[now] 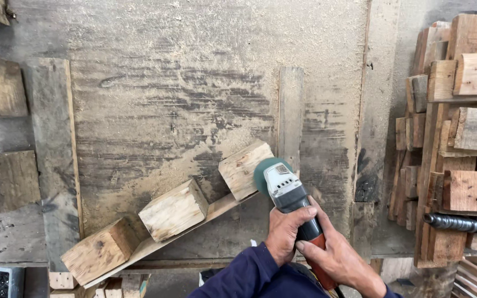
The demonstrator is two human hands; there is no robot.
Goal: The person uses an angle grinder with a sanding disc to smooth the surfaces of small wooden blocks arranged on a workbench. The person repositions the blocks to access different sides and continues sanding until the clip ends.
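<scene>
The grinder [292, 200] sits right of centre in the lower frame, its green disc [261, 172] against the end of the upper wood block [245, 169]. My left hand [286, 230] wraps its body; my right hand [339, 255] clamps its rear handle. Three blocks sit on a slanted slat [168, 236], on the dusty bench [194, 83].

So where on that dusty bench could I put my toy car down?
The wide sawdusty stretch of the workbench above the three wood blocks is bare, bordered by planks on the left and an upright strip on the right. It is crowded by both hands on the grinder and at the stacked timber.
</scene>
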